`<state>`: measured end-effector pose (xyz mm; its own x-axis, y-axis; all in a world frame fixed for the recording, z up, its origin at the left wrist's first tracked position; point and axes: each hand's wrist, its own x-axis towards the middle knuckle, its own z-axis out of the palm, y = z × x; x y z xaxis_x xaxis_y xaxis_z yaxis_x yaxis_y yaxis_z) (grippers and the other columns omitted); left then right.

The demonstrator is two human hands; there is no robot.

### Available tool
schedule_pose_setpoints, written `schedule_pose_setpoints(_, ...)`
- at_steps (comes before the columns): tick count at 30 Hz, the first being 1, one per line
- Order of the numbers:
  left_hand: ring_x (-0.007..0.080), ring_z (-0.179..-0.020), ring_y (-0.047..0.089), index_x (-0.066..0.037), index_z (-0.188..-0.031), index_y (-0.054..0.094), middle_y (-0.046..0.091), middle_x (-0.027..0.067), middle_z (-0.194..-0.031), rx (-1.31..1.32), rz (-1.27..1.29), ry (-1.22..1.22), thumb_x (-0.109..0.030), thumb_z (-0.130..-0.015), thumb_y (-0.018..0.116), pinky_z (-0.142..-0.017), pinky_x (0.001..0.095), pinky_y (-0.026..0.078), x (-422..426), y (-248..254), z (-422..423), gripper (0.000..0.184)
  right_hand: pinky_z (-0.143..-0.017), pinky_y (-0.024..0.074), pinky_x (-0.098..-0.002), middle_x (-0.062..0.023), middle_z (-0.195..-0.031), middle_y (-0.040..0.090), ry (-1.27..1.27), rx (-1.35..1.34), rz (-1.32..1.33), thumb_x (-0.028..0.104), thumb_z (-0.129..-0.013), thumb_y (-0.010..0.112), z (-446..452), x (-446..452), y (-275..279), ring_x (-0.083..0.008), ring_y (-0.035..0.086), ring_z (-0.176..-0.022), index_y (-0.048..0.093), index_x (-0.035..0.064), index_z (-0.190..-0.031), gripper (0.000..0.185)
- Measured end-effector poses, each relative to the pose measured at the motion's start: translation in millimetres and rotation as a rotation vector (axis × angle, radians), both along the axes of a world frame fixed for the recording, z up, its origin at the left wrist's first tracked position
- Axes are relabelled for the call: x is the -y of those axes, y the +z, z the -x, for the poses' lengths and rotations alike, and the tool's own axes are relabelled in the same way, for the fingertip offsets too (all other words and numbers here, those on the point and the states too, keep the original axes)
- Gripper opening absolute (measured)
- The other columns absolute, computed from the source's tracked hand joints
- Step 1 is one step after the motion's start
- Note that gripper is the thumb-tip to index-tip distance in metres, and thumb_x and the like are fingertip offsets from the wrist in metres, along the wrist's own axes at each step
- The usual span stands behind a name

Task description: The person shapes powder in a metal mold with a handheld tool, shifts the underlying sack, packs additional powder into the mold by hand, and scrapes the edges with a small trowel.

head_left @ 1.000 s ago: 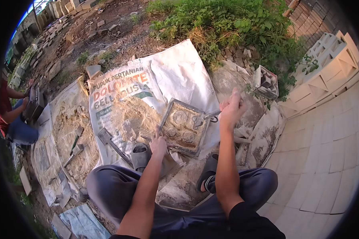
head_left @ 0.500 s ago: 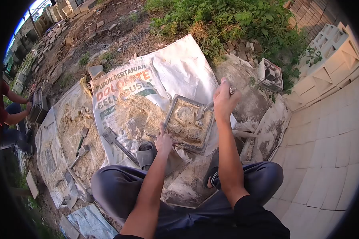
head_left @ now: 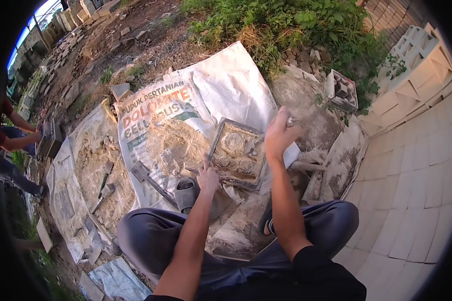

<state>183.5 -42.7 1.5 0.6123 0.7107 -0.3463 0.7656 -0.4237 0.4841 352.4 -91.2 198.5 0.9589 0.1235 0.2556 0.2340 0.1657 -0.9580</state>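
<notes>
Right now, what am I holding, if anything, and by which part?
Your right hand grips a small metal tool around its handle. Your left hand is by the tray's edge; whether it holds anything can't be told.

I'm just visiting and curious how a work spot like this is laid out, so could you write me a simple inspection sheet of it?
Surface: ground covered by a printed white sack and dusty sheeting, strewn with pale powder.
Job's things: dark-rimmed frame with powdery, rounded shapes inside; metal tool over it.
Clutter: flat-headed tool left of the frame; two smaller tools farther left; box of pieces beyond, to the right.
Hands: right hand grips the metal tool; left hand at the frame's near-left edge, grip unclear.
Cables: nothing seen.
Surroundings: plants ahead, pale blocks right, co-worker left.
</notes>
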Motion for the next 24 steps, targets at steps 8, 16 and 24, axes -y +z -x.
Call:
schedule_pose_setpoints(8,0.0392,-0.124,0.038,-0.014,-0.098,0.071,0.004,0.0010,-0.154,0.020,-0.030,0.008,-0.025,-0.063,0.081,-0.090,0.0467,0.045,-0.3,-2.0,-0.8,0.039,-0.040,0.0269,-0.0260,0.0028,-0.048,0.041,0.030,-0.195,-0.216,0.018,-0.093,0.050,2.7,6.5,-1.5,-0.0060,0.036,-0.043,0.044,0.0019,-0.053,0.043)
schedule_pose_setpoints(16,0.0366,-0.123,0.039,-0.012,-0.101,0.069,0.004,0.0011,-0.153,0.031,0.001,0.024,-0.026,-0.063,0.081,-0.091,0.0457,0.045,-1.9,2.3,-3.8,0.042,-0.037,0.0265,-0.0253,0.0009,-0.046,0.039,0.101,0.123,-0.056,0.014,-0.091,0.050,0.5,5.8,-88.8,-0.0073,0.038,-0.040,0.040,0.0071,-0.053,0.040)
schedule_pose_setpoints(24,0.0375,-0.122,0.040,-0.016,-0.105,0.068,0.003,0.0023,-0.153,-0.029,0.013,-0.012,-0.028,-0.062,0.081,-0.091,0.0441,0.046,-1.9,-0.8,-1.9,0.046,-0.041,0.0276,-0.0277,0.0034,-0.049,0.041,0.112,-0.141,-0.264,0.010,-0.089,0.052,24.8,21.3,19.9,-0.0070,0.037,-0.042,0.044,0.0029,-0.056,0.035)
